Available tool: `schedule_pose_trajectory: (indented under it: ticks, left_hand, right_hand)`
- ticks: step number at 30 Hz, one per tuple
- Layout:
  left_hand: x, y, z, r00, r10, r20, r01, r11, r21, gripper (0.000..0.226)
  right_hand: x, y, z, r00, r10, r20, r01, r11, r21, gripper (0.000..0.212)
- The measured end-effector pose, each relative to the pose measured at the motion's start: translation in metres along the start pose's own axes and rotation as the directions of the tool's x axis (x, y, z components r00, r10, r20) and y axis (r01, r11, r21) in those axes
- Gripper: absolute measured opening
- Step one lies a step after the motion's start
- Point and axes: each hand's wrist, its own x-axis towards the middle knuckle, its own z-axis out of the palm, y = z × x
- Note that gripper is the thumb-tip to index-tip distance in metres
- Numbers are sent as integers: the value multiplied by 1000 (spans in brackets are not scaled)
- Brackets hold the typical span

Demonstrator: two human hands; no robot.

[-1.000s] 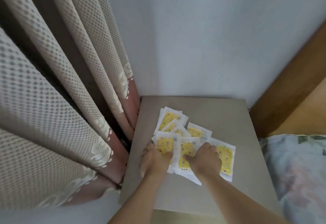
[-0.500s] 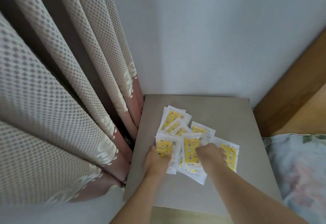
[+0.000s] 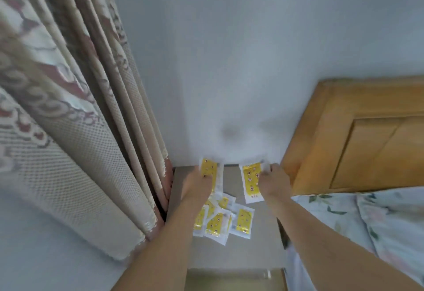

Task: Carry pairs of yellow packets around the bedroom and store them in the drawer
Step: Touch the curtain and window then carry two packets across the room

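The left hand [image 3: 197,185] grips one yellow packet [image 3: 210,172] in its curled fingers, lifted above the grey surface [image 3: 259,244]. The right hand [image 3: 274,181] pinches a second yellow packet [image 3: 250,179], though motion blur makes the exact finger placement hard to read. Below both, the loose pile of packets [image 3: 220,220] lies on the surface, between the patterned curtain [image 3: 96,153] and the wooden headboard [image 3: 358,139], beside the floral bedding [image 3: 367,222].
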Motion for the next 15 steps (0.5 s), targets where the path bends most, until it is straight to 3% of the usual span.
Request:
schedule_pose_trajectory:
  ticks: [7,15]
  left_hand:
    - [-94,158,-28,937,335,99,-338,941,13,16]
    - [-209,264,43,710,624,327,-623,772,-122,14]
  right_hand:
    - [-73,-32,-181,983,32,-181,-15,995,97,24]
    - [-157,35,-328,813,266,-518,-142,953,267,20]
